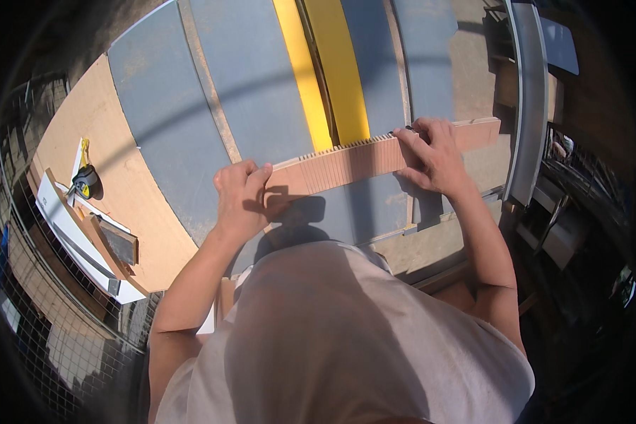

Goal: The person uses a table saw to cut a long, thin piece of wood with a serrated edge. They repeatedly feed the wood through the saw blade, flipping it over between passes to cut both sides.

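Note:
A long, narrow wooden board lies crosswise in front of me on a grey saw table. Many close parallel cuts run across its middle, and its far edge looks toothed there. My left hand is closed around the board's left end, thumb along the top. Toward the other end, my right hand grips it with fingers over the far edge and thumb on the near side. A small dark thing shows by the right fingertips, too small to name. Beyond the board run two yellow strips with a dark slot between them.
On the plywood side panel at left lie a tape measure, a white curved piece and a dark-faced block. A metal rail borders the table at right. Wire mesh stands at lower left.

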Available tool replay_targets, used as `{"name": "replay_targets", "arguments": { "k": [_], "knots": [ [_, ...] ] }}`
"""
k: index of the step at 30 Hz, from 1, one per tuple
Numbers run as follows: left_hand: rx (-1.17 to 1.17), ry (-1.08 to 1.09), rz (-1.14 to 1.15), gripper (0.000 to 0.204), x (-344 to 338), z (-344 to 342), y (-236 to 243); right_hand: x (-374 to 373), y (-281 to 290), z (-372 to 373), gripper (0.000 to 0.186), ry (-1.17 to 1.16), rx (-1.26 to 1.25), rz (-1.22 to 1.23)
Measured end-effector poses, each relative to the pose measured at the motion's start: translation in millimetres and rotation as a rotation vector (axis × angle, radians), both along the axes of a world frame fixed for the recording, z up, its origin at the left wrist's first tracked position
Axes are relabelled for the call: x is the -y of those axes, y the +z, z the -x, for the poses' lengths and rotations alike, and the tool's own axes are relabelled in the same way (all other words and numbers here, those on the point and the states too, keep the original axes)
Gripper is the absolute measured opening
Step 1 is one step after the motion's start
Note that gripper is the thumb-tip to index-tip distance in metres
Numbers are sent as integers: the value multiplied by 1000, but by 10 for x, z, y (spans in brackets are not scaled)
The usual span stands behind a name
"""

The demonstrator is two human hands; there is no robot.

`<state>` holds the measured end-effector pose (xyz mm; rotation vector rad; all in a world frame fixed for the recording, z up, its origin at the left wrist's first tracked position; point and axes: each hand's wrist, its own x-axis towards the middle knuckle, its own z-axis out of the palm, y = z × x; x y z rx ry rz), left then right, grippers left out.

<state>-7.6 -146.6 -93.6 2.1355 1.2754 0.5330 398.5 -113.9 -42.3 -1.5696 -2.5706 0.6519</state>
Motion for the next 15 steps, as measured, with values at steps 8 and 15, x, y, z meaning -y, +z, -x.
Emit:
{"name": "replay_targets", "arguments": {
  "k": [8,15],
  "knots": [
    [42,9,-3,88,-61,22,-13,-75,-3,9,84,3,6,26],
    [-44,9,4,87,-167,30,33,-183,-28,39,88,9,40,71]
  ]
}}
